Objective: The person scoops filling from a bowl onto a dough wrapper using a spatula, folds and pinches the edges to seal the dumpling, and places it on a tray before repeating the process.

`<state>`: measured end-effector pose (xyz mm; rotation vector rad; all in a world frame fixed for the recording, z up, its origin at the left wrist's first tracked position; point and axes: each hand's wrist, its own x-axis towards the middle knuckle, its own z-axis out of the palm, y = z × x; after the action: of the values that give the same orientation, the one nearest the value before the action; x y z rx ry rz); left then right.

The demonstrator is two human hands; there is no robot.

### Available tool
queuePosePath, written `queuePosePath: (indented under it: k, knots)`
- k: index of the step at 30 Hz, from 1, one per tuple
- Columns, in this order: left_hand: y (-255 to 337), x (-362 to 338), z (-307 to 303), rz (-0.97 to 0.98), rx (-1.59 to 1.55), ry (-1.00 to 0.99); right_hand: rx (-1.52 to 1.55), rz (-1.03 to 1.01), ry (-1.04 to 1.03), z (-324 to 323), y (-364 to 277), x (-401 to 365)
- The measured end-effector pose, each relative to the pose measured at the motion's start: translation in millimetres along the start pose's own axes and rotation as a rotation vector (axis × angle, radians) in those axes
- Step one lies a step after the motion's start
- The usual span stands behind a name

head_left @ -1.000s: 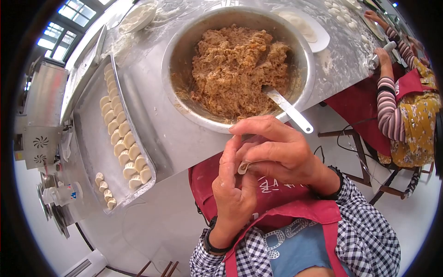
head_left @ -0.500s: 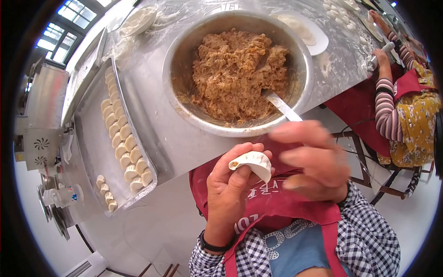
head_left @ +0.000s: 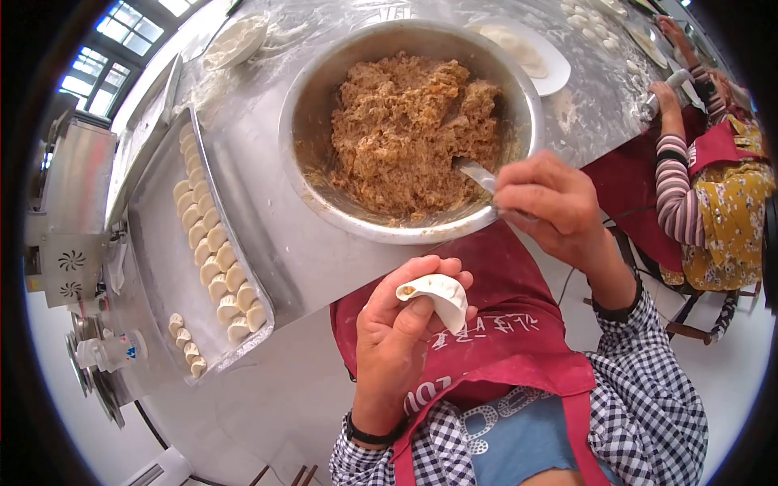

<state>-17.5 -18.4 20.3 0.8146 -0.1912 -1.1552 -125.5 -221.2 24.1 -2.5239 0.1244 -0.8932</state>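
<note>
Pinched between the thumb and fingers of my left hand (head_left: 403, 320) is a partly sealed dumpling (head_left: 438, 296), its left end gaping with a bit of filling showing. My right hand (head_left: 559, 206) grips the handle of a metal spatula-like utensil (head_left: 476, 172); its far end is buried in the filling, so its full shape is hidden. The brown minced filling (head_left: 413, 130) is heaped in a large steel bowl (head_left: 296, 154) in front of me. To the left, a metal tray (head_left: 162, 267) holds rows of folded dumplings (head_left: 212, 243).
Behind the bowl's right side is a white plate (head_left: 559, 69) with wrappers. Dough pieces (head_left: 596, 32) lie on the floured metal table (head_left: 324, 275). A co-worker in a striped sleeve (head_left: 679, 202) holds a rolling pin (head_left: 668, 91) at right. A floury bowl (head_left: 235, 44) stands far left.
My right hand has moved up from beside the dumpling to the utensil's handle and closed on it. My left hand keeps the dumpling in nearly the same place.
</note>
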Motion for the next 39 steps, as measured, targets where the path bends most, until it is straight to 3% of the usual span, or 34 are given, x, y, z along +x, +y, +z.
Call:
queuePosePath:
  k: [7, 10, 12, 16, 19, 28, 39]
  knots:
    - [1.6, -0.3, 2.4, 0.03, 0.119, 0.041, 0.043, 0.003, -0.025, 3.4, 17.7, 22.1]
    - [0.1, -0.7, -1.6, 0.096, 0.272, 0.054, 0.322, 0.187, 0.148, -11.4, 9.0, 18.0]
    - [0.1, 0.1, -1.0, 0.112, 0.358, 0.075, 0.78, 0.246, 0.328, -16.2, 4.0, 11.9]
    - [-0.8, 0.5, 2.1, 0.108, 0.396, 0.08, 1.055, 0.208, 0.315, -18.4, -0.9, 5.3]
    - [-2.3, 0.7, 1.9, 0.131, 0.45, 0.058, 1.114, 0.219, 0.205, -19.6, -2.9, 3.3]
    - [-3.1, 0.4, 6.1, 0.096, 0.522, 0.046, 1.177, 0.251, 0.151, -15.7, -6.6, 2.3]
    - [-3.5, 1.6, 3.9, 0.092, 0.543, 0.036, 1.098, 0.222, 0.18, -18.2, -2.7, 5.1]
